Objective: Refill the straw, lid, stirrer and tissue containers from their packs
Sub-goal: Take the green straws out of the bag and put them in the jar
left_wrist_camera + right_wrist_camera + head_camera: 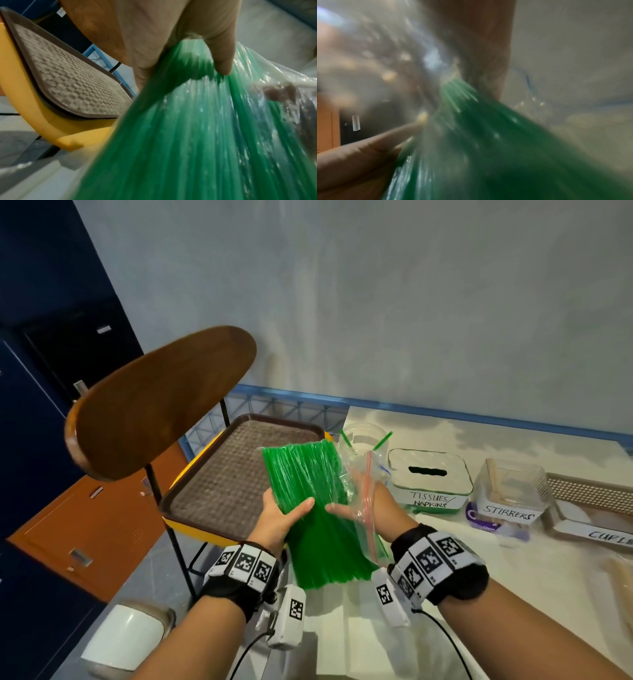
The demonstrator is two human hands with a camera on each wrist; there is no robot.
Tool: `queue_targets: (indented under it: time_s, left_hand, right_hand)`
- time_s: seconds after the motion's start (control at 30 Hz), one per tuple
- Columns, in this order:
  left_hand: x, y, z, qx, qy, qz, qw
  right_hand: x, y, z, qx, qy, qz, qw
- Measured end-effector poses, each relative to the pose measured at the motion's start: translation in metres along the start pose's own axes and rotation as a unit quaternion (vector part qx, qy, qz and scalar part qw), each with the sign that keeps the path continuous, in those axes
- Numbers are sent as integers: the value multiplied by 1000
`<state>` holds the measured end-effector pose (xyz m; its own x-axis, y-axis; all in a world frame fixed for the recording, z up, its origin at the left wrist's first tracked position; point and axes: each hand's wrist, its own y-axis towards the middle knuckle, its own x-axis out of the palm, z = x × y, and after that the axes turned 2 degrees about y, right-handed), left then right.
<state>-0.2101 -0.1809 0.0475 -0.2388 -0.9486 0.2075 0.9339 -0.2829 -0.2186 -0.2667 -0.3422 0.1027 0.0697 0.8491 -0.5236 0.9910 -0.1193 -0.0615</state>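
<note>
A thick bundle of green straws (308, 491) is held over the table's left end, half out of a clear zip bag (368, 501) with a red seal strip. My left hand (281, 515) grips the bundle's left side, thumb (221, 54) pressed on top of the straws (188, 135). My right hand (356, 508) holds the bag, thumb across the front and fingers behind the plastic. The right wrist view is blurred, showing straws (488, 148) and plastic. Just beyond stands the clear straw jar (363, 436), with two straws in it.
On the table to the right stand a tissue box (430, 477) labelled TISSUES/NAPKINS, a clear STIRRERS container (513, 491) and a cup-lid tray (589, 508). A chair (154, 402) at the left carries a brown tray (239, 467) on its yellow seat.
</note>
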Motion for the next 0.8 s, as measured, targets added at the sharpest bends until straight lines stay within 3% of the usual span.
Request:
queue_targets:
  time_s: [0.17,0.33,0.4,0.47,0.53,0.57,0.63,0.67,0.7,0.73,0.8]
  left_hand:
    - [-4,5,12,39,33,-74,996]
    - [-8,10,8,36,20,-83,996]
    - [-11,12,5,25,41,-70,996]
    - [-11,15,12,70,100,-5,992]
    - [-13,19,33,164,226,44,959]
    - [-15,21,46,213,305,47,927]
    - [-17,26,72,284,487,9,826]
    - [-17,27,84,285,564,-23,775]
    - [-18,31,89,265,611,-56,744]
    - [-18,34,94,242,623,-90,739]
    - [-20,39,98,213,568,-139,783]
  right_hand:
    - [12,7,-7,-24,62,56,996]
    - [10,17,-6,23,0,47,999]
    - [9,18,-4,28,7,47,999]
    - [7,20,-4,50,56,49,996]
    - [5,20,-8,52,58,31,996]
    - [6,21,-10,40,31,15,999]
    - [8,24,-13,8,4,-18,1000]
    - [9,25,-12,0,-3,-26,1000]
    - [9,26,-12,2,-4,-29,1000]
    - [10,27,-10,-9,-1,-28,1000]
    - [10,29,-8,-17,0,-24,1000]
